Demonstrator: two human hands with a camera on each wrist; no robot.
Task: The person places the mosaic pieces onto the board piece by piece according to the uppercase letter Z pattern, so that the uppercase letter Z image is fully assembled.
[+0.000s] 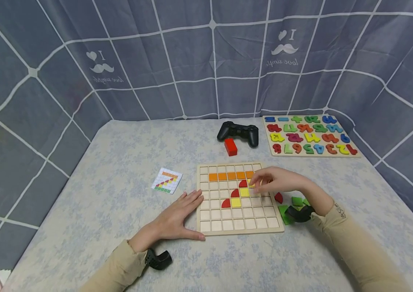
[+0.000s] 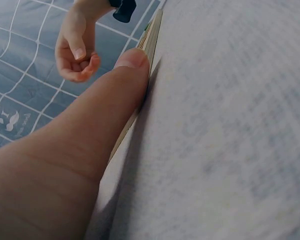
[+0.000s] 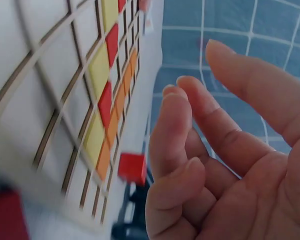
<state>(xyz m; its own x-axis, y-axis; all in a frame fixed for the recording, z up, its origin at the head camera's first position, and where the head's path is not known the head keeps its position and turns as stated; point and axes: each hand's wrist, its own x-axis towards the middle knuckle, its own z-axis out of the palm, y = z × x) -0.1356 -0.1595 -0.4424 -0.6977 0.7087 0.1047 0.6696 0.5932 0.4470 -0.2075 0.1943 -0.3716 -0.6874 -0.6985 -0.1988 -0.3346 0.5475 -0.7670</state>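
A wooden grid board (image 1: 241, 224) lies on the cloth. Along its upper part runs a row of orange squares (image 1: 231, 176). Below them three red quarter-round pieces (image 1: 235, 193) step diagonally, each with a yellow square (image 1: 244, 192) on its right; the right hand partly covers the topmost yellow one. My left hand (image 1: 179, 217) rests flat at the board's left side, fingertips and thumb touching the frame. Over the right part of the board hovers my right hand (image 1: 277, 180). In the right wrist view its fingers (image 3: 170, 130) are loosely bent, with nothing between them and the thumb.
A pattern card (image 1: 167, 181) lies left of the board. Green squares (image 1: 296, 201) and a loose red piece (image 1: 278, 197) lie to its right, near the right forearm. Behind are a red block (image 1: 230, 147), a black game controller (image 1: 239, 132) and a number puzzle (image 1: 312, 155).
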